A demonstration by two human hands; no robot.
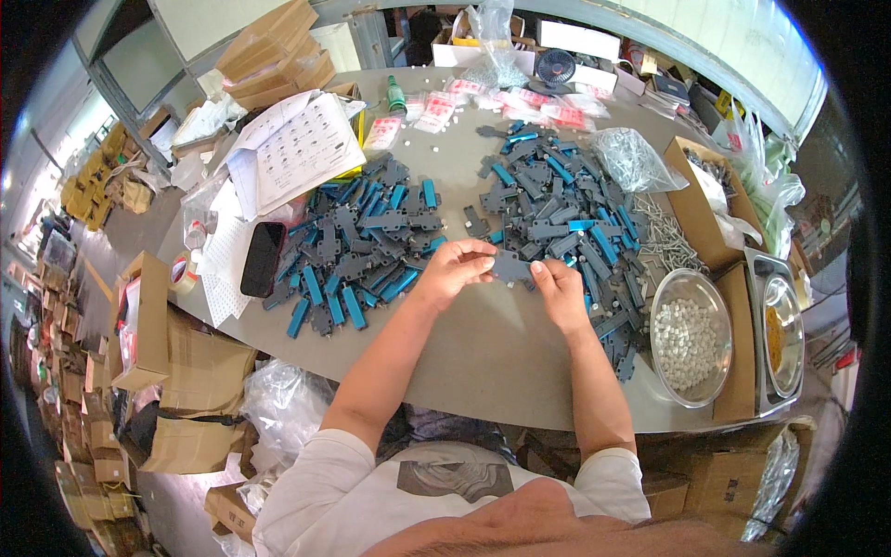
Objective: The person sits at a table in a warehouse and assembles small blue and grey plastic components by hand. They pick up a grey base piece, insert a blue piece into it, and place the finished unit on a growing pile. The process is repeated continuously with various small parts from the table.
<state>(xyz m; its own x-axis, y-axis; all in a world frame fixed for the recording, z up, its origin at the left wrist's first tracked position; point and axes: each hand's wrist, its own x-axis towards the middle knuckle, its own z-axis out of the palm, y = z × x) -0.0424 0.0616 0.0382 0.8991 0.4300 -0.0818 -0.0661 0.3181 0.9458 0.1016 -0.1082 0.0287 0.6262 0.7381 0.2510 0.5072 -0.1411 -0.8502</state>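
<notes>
Between my two hands, over the middle of the table, is a flat dark-grey plastic part (511, 267) with a notched outline. My left hand (457, 270) pinches at its left end; whether a smaller piece sits under those fingers cannot be made out. My right hand (559, 291) grips the right end, thumb on top. On the left lies a heap of similar grey and blue parts (357, 243). A second, larger heap of grey and blue parts (566, 200) spreads beyond and beside my right hand.
A steel bowl of small white pieces (691, 339) stands at the right, near loose screws (666, 232) and a cardboard box (710, 195). On the left are a phone (264, 259) and printed sheets (311, 153). Plastic packets (436, 111) and a small fan (555, 67) lie farther back.
</notes>
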